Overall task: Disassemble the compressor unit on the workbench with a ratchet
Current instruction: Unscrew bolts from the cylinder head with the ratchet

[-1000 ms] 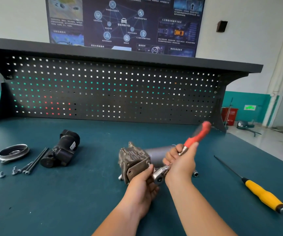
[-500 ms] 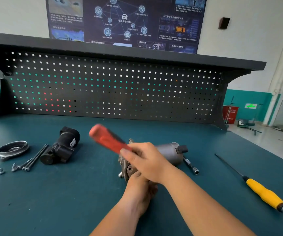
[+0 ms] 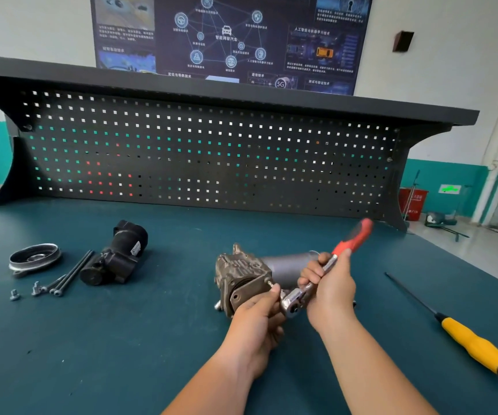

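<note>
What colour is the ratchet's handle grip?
The ratchet handle is red; head view shows it best.

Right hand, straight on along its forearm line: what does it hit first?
Probably the compressor: its grey barrel lies just beyond the right hand, which grips the ratchet. Depth is unclear.

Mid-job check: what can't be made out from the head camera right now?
- Head view, fastener at the ratchet: hidden by the left hand.
- Head view, what the left hand's fingers grip: hidden under that hand.
- Head view, far end of the compressor unit: behind the right hand.
- Head view, ratchet's red grip: motion-blurred.
- Head view, loose bolts at left: too small for head type.
</note>
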A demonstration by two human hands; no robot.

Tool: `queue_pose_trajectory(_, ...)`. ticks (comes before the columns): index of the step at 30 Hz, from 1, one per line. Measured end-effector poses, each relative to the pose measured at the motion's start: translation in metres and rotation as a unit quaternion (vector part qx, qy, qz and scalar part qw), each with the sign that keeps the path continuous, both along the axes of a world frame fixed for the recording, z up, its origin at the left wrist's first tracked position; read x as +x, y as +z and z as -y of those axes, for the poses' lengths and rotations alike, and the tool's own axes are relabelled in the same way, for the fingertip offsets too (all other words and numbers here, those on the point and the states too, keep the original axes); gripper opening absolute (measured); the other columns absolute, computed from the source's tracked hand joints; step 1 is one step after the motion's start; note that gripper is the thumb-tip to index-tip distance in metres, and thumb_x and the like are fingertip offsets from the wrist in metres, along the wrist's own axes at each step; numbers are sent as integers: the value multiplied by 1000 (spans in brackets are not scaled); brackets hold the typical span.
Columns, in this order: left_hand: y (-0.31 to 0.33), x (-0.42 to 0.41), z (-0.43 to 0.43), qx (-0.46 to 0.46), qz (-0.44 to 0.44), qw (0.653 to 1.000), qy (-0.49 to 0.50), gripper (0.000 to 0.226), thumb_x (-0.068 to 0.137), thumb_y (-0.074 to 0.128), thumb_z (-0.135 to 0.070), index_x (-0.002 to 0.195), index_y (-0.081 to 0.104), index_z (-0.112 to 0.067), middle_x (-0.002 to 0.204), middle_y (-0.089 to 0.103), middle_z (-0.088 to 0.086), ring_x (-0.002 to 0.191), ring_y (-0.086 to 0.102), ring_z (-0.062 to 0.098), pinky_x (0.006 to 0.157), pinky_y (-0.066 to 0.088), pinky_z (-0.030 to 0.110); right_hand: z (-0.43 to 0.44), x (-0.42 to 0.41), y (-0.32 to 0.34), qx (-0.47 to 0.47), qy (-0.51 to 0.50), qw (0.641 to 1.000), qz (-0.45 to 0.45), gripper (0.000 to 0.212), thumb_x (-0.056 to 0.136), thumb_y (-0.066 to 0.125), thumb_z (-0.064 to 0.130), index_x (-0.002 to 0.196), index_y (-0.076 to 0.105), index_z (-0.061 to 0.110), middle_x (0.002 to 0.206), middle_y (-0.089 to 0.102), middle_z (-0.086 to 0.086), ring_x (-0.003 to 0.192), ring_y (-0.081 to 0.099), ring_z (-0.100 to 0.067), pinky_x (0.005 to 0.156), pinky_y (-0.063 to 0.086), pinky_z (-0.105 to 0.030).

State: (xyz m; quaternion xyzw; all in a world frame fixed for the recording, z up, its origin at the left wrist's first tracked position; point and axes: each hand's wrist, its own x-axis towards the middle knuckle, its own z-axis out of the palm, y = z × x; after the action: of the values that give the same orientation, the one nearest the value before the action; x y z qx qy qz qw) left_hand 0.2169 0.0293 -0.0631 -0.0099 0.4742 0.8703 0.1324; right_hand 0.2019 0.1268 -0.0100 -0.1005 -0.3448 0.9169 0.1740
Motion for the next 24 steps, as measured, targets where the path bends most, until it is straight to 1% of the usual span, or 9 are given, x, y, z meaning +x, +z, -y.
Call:
queue_pose_trajectory(3, 1, -1, 0, 35, 13, 999, -13, 30, 88, 62, -26, 59, 70, -18, 70, 57, 0, 56, 48, 9, 38, 37, 15, 9, -2, 14, 174, 16, 984, -45, 45, 98, 32, 50, 65, 37, 19, 39, 27, 10, 32, 23, -6, 37, 22, -19)
queue_pose_trajectory(6, -1, 1, 3, 40, 13, 999, -15, 26, 92, 56, -19, 68, 66, -15, 63, 64, 0, 50, 59, 8, 36, 37, 13, 31, 3, 20, 382, 65, 909, -152, 38, 96, 44, 43, 68, 41, 17, 42, 33, 12, 36, 27, -2, 38, 24, -15)
queue_pose_trajectory(8, -3, 2, 0, 30, -15, 999, -5, 25, 95, 45, -9, 77, 62, -12, 60, 58, 1, 48, 54, 9, 41, 36, 16, 43, 10, 19, 582, 105, 776, -220, 34, 90, 51, 48, 69, 46, 22, 49, 42, 11, 43, 35, -2, 45, 28, -17)
queue_pose_trajectory(10, 19, 3, -7, 89, -71, 986, 125, 43, 100, 32, -10, 74, 66, -10, 61, 54, 2, 56, 46, 6, 58, 38, 15, 49, 14, 14, 768, 120, 583, -235, 36, 86, 47, 53, 70, 49, 21, 56, 50, 7, 51, 43, -5, 52, 35, -25)
queue_pose_trajectory(12, 31, 3, 3, 337, -88, 882, 317, 46, 96, 39, -16, 56, 61, -10, 56, 43, -3, 57, 34, 2, 72, 32, 5, 48, 15, 9, 831, 107, 491, -240, 40, 87, 48, 54, 66, 46, 21, 58, 50, 3, 55, 44, -12, 57, 37, -34)
queue_pose_trajectory(14, 38, 10, 8, 315, -96, 909, 254, 30, 90, 51, -23, 64, 59, -12, 56, 46, -3, 55, 42, 2, 71, 35, 7, 45, 18, 8, 776, 97, 567, -257, 37, 86, 49, 51, 69, 51, 18, 58, 51, 0, 55, 43, -13, 57, 37, -36)
queue_pose_trajectory(16, 11, 3, -1, 97, -59, 992, 46, 9, 84, 60, -13, 76, 63, -14, 60, 55, 1, 55, 51, 9, 57, 39, 18, 41, 20, 10, 606, 94, 747, -257, 35, 88, 52, 42, 71, 51, 11, 52, 47, 6, 48, 38, -6, 47, 32, -25)
queue_pose_trajectory(19, -10, -8, 7, 2, 17, 1000, -5, 23, 89, 61, -22, 67, 67, -19, 61, 55, -3, 52, 43, 7, 41, 34, 16, 30, 14, 10, 300, 39, 936, -182, 38, 98, 42, 36, 68, 41, 13, 42, 33, 11, 36, 27, -4, 38, 25, -18)
queue_pose_trajectory(24, 3, -1, 0, -25, 28, 999, 14, 27, 91, 58, -31, 70, 68, -19, 66, 65, -6, 49, 52, 4, 40, 38, 15, 12, 6, -2, -93, -87, 992, 15, 47, 99, 33, 50, 64, 38, 18, 35, 28, 9, 28, 25, -7, 33, 21, -12)
